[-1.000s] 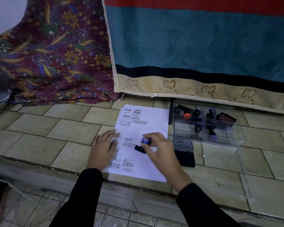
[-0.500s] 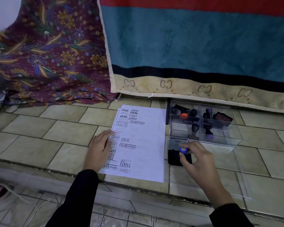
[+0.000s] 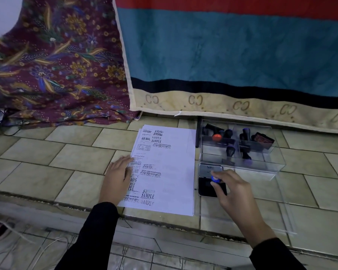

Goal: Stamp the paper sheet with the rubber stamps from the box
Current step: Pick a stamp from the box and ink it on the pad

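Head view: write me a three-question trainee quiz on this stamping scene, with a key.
1. True or false: the left hand rests on the left edge of the paper sheet.
2. The right hand holds the blue-topped stamp over: A the ink pad; B the paper sheet; C the left hand.
3. Fill in: the clear box stands to the ____ of the paper sheet.
Key: 1 true; 2 A; 3 right.

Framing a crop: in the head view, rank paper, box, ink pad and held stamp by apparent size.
1. paper
2. box, only slightly smaller
3. ink pad
4. stamp, mostly hidden by the right hand
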The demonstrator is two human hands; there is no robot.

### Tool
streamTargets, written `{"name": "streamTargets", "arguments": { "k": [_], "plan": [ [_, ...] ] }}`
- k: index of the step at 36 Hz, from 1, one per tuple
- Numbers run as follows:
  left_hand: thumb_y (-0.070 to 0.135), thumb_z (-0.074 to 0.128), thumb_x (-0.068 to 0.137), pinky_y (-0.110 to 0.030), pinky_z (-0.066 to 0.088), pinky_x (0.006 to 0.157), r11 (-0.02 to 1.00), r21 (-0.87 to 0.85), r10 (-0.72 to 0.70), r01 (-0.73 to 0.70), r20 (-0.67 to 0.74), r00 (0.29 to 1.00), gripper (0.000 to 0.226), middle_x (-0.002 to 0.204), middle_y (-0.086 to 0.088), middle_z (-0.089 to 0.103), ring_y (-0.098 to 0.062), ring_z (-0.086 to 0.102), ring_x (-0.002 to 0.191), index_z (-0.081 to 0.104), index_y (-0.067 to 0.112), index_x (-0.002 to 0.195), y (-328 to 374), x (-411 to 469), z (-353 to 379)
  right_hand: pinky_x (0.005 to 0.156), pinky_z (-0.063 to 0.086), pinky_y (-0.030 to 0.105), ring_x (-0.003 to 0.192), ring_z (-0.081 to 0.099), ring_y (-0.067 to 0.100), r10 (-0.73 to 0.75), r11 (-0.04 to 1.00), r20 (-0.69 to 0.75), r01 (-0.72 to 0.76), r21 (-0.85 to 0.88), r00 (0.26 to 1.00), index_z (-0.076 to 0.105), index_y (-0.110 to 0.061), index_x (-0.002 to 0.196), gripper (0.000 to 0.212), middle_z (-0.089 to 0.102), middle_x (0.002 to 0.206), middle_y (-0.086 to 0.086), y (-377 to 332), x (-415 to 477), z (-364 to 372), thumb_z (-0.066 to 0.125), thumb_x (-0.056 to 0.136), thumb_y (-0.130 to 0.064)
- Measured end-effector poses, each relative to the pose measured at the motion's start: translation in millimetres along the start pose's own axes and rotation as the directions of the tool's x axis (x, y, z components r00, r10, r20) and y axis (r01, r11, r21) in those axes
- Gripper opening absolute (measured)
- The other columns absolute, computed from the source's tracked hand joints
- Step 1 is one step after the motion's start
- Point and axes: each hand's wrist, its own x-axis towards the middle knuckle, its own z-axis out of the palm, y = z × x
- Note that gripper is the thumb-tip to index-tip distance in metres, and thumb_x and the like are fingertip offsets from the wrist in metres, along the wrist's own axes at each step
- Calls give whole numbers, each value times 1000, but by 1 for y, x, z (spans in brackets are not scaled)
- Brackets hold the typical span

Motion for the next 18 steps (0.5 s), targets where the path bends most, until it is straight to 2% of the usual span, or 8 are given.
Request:
{"name": "streamTargets", "arguments": {
  "k": [3,7,9,13,15,18],
  "plan": [
    [8,48,99,-35,28,115,1000,-2,6,-6,-1,1000,36,142,-2,55,-21,41,137,59,15,133,-1,1,0,77,44,7,71,63,7,14,999,23,-13,-32,1000,70,-8,100,29,66,90,-2,-3,3,0,76,72,-2],
    [10,49,99,-37,29,116,1000,-8,-5,5,-1,1000,36,141,0,55,-21,42,136,59,17,132,-3,2,0,69,52,18,71,64,10,35,999,37,-33,-39,999,69,-10,93,20,64,88,-2,-11,9,1,76,75,-6],
    [10,49,99,-36,28,116,1000,-10,-7,7,2,1000,36,141,1,55,-20,42,136,59,17,132,-4,2,0,67,48,13,69,59,4,6,1000,22,-7,22,1000,68,-12,89,17,62,85,-5,-27,14,7,77,74,-11],
    [19,45,99,-32,24,115,1000,14,-15,15,12,1000,36,141,2,55,-19,43,135,59,19,132,-5,3,-1,73,51,15,73,61,3,-33,978,72,17,209,997,67,-10,95,18,63,91,-1,-67,26,31,72,79,-18],
    [28,39,96,-29,23,113,999,19,-26,26,22,999,43,140,2,56,-19,44,135,59,20,132,-4,3,-2,76,51,19,76,61,6,-65,970,120,34,241,991,65,-10,99,20,61,95,1,-81,32,46,70,82,-19],
    [30,36,93,-28,23,112,999,25,-36,36,29,999,47,140,1,56,-20,43,134,59,19,132,-3,3,-2,78,51,25,81,62,12,-104,968,187,56,245,977,63,-10,104,20,59,99,2,-95,40,66,65,86,-20]
  ]
}}
